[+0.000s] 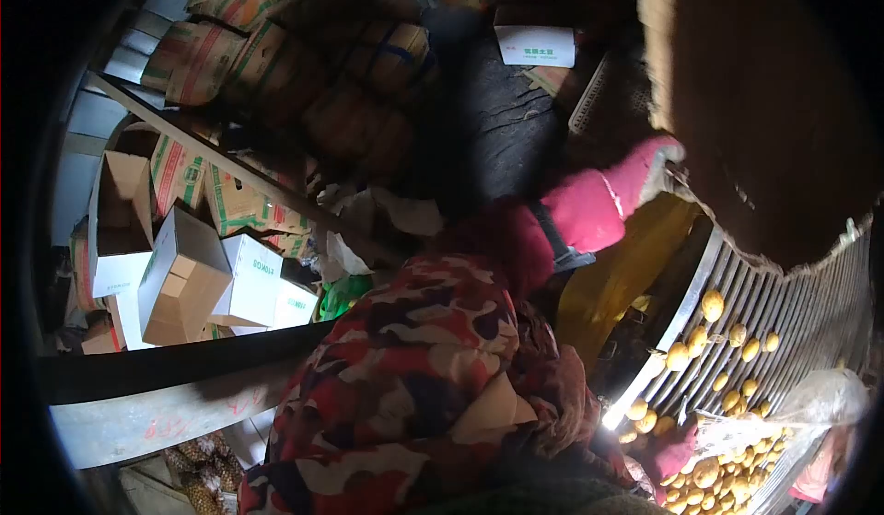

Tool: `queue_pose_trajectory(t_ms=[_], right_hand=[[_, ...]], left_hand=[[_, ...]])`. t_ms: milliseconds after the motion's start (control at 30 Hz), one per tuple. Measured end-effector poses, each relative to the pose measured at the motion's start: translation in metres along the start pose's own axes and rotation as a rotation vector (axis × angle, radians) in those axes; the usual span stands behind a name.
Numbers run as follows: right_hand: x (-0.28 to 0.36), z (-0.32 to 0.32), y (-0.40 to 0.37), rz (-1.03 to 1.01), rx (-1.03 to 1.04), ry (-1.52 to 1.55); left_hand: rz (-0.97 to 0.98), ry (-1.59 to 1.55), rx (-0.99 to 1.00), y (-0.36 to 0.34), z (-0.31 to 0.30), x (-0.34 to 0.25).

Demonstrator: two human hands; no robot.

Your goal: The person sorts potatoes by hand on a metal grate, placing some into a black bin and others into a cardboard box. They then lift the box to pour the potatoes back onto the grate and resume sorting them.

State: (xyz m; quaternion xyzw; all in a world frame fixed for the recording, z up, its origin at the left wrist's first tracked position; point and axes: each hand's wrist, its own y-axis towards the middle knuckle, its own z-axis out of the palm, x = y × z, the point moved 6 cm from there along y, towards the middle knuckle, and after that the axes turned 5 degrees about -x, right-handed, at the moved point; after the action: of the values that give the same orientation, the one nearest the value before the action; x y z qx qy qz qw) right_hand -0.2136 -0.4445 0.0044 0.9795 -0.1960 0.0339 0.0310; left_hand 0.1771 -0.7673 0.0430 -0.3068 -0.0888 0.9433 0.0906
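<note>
My left hand [665,163] reaches up and to the right from a pink sleeve with a dark strap. It looks closed on the ragged edge of a large brown sheet [773,110], though the sheet partly hides the fingers. Low on the right, my right hand [677,450], in pink, is beside a pile of potatoes [727,483]. Its fingers are too blurred to read. Several loose potatoes [713,306] lie higher up on a slatted metal conveyor [783,303]. A clear plastic bag or sheet [820,395] lies across its lower part.
Another person's pink sleeve or glove [812,474] shows at the lower right edge. Open white cartons [189,266] and stacked printed cardboard [198,59] fill the left side. A metal rail [166,423] runs below them. A white carton [536,45] stands at the back.
</note>
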Motion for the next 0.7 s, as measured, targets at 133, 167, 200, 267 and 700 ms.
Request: queue_pose_trajectory(t_ms=[133,167,200,267,700], right_hand=[[-0.008,-0.005,0.003,0.015,-0.033,-0.057],[-0.01,-0.006,0.004,0.016,-0.039,-0.066],[-0.011,-0.007,0.005,0.021,-0.047,-0.077],[-0.011,-0.006,0.005,0.022,-0.061,-0.1],[-0.026,-0.011,0.017,0.068,-0.168,-0.196]], left_hand=[[0.307,0.086,-0.189,-0.043,-0.042,-0.076],[0.349,0.102,-0.209,-0.042,-0.071,-0.085],[0.366,0.039,-0.283,-0.04,-0.1,-0.088],[0.333,-0.127,-0.465,-0.045,-0.151,-0.09],[0.162,-0.187,-0.329,-0.067,-0.288,-0.004]])
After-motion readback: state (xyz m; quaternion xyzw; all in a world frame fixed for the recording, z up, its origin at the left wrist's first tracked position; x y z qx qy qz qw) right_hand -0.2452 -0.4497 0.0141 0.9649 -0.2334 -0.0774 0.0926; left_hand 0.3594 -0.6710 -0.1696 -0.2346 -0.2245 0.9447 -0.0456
